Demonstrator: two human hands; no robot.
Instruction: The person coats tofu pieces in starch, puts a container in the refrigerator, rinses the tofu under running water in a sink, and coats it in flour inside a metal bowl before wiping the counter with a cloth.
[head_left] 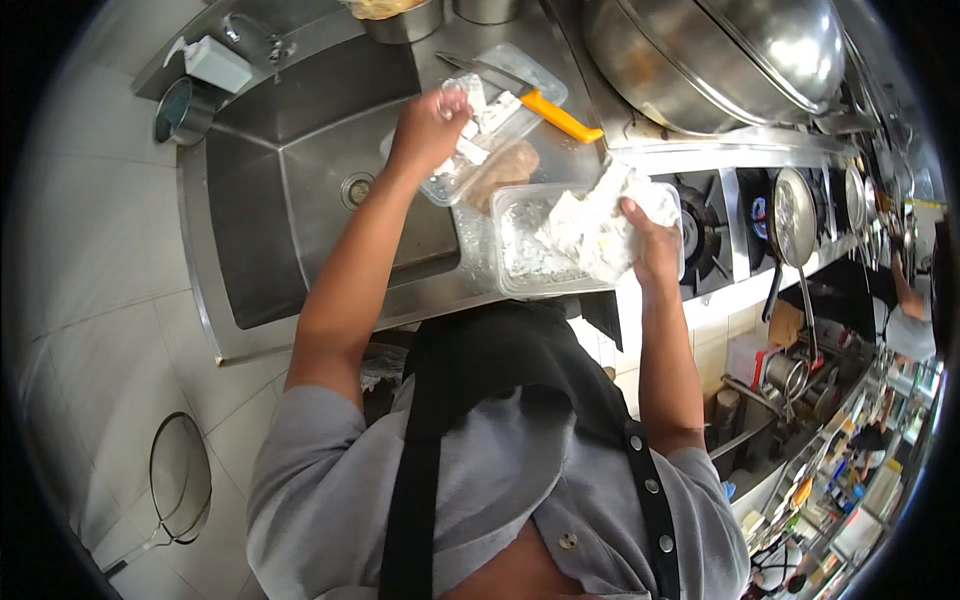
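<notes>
My right hand (655, 240) grips a large white crumbly lump (595, 230), thumb on top, over a clear plastic container (512, 285) dusted with white bits. Curled fingers on my left hand (435, 130) reach among white chunks (495, 112) in a second clear container (440, 190); what they pinch, if anything, I cannot make out. Beside that container lies a knife with a yellow handle (562, 117), its blade near a clear lid (520, 65). A brownish wrapped block (510, 170) sits between the two containers.
A steel sink (310, 220) is on the left, with a tap (265, 45) behind. Large metal bowls (720, 60) stand at the back right. A lit burner (760, 215) is beside a frying pan (795, 215). A strainer (180, 480) is at lower left; another person (910, 320) stands far right.
</notes>
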